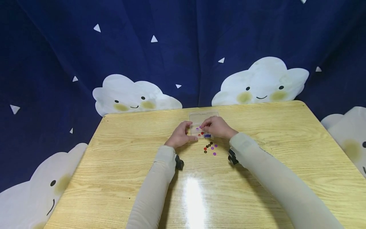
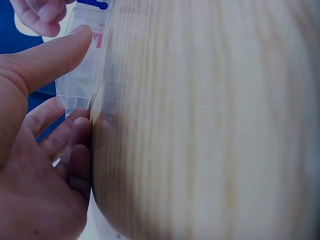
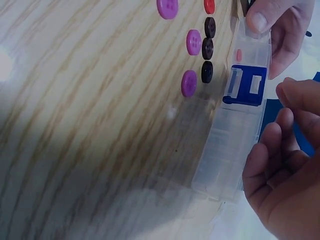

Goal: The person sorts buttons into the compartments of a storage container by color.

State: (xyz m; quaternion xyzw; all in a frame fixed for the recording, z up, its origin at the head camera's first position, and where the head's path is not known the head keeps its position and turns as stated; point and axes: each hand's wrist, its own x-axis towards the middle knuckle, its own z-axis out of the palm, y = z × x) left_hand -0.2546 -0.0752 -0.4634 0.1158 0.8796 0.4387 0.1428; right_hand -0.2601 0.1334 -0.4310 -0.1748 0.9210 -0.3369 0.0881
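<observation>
A clear plastic compartment box (image 1: 193,133) with a blue latch (image 3: 245,86) stands on the table, its lid (image 1: 203,117) raised at the back. My left hand (image 1: 180,135) grips the box's left end, thumb at the front and fingers around the far side. Over the compartments, my right hand (image 1: 217,126) has thumb and index finger together, with a purple button (image 1: 200,127) at their tips; the right wrist view hides it. Another purple spot and some red buttons (image 1: 202,133) show inside the box. In front lie loose purple buttons (image 3: 189,83) and dark buttons (image 3: 207,48).
The buttons lie on a wood-grain table (image 1: 120,165), close before the box, with one red button (image 1: 205,149) among them. A dark blue curtain (image 1: 171,19) with white clouds hangs behind the table's far edge. Light glares off the table's near part.
</observation>
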